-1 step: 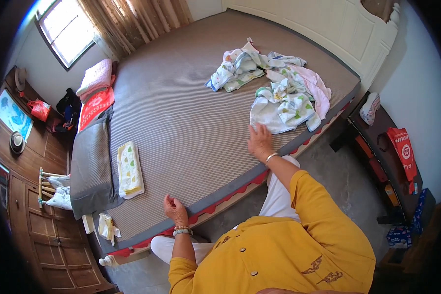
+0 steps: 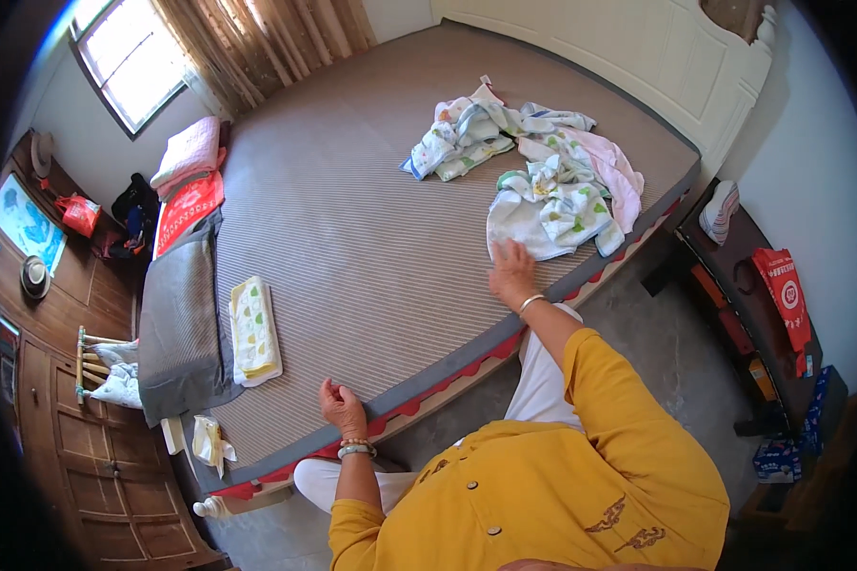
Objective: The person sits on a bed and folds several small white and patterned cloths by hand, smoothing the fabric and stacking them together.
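Observation:
My right hand [image 2: 512,274] lies palm down on the striped mattress, its fingers stretched to the near edge of a white cloth [image 2: 518,226]. That cloth belongs to a loose heap of printed baby clothes or cloths; a rumpled one with green shapes [image 2: 577,209] lies on top and a pink one [image 2: 615,171] sticks out on the right. Farther left in the heap is a crumpled white and blue cloth [image 2: 462,133]. Over the mattress's near edge rests my left hand [image 2: 343,409], fingers loosely bent and apart, holding nothing. Left of it is a folded yellow and white printed cloth [image 2: 253,328].
The mattress [image 2: 352,200] spans the middle, with a cream headboard [image 2: 628,57] behind it. A grey folded cover [image 2: 183,324] and a pink folded quilt [image 2: 190,152] line its left side. A small packet [image 2: 209,440] sits at the near left corner. On the right stands a dark bench [image 2: 733,276].

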The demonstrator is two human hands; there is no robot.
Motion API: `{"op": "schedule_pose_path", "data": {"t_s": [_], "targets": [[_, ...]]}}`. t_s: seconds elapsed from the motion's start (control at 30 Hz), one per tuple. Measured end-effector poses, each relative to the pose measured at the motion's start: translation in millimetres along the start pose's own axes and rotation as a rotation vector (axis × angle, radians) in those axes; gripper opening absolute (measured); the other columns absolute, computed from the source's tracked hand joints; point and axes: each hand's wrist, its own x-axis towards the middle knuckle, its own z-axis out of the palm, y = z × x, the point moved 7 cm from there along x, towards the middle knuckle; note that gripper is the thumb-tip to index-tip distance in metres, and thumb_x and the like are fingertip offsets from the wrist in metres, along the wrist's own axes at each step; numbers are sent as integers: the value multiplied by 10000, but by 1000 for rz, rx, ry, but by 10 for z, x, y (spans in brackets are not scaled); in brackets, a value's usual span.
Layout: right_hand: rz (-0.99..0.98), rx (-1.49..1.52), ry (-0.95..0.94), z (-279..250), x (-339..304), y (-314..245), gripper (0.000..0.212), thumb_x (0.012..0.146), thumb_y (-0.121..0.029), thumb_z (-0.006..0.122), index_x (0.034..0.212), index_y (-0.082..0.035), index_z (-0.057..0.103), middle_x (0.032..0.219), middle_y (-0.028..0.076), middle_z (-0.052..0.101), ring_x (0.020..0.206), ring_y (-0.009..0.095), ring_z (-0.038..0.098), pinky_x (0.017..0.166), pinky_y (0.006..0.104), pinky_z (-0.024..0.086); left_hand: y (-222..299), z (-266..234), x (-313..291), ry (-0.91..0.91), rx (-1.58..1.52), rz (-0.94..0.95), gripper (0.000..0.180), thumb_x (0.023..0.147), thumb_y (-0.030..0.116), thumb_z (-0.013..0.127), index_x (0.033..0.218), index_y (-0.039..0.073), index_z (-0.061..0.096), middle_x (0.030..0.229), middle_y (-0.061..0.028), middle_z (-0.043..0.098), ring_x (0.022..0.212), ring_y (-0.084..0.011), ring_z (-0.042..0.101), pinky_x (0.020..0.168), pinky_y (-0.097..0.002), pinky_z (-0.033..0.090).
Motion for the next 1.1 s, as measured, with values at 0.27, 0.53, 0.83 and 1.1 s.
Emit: {"op": "schedule_pose_path", "data": {"t_s": [0.27, 0.53, 0.83, 1.1], "targets": [[-62, -138, -138, 121, 67, 240, 161, 743, -164, 646, 893, -107, 653, 1024, 71, 588, 1009, 274, 563, 809, 445, 482, 207, 45, 6, 26, 104, 78, 312, 782, 39, 573, 1085, -10, 627, 810, -125, 632, 737, -277, 618, 725, -373, 511], [-392, 296, -253, 233, -210, -774, 140, 779, -144, 564, 852, -56, 645, 840, 175, 617, 787, 389, 611, 727, 474, 512, 197, 17, -16, -35, 119, 88, 323, 774, 64, 592, 1090, 0, 619, 817, -114, 614, 723, -257, 610, 705, -366, 505], [-702, 895, -652, -88, -1730, -2197, 130, 853, -180, 616, 842, -51, 602, 821, 161, 601, 789, 370, 603, 717, 437, 488, 226, 411, -503, -440, -509, -308, 351, 937, 124, 555, 1243, -46, 559, 1040, -78, 623, 905, -107, 570, 739, -264, 493], [-509, 1016, -638, -269, -1426, -1872, 185, 865, -194, 587, 863, -13, 625, 816, 202, 632, 788, 361, 633, 706, 423, 497, 829, 279, -757, -623, -699, -558, 342, 978, 185, 518, 1264, 2, 565, 1038, -69, 601, 853, -107, 597, 720, -243, 505]]}}
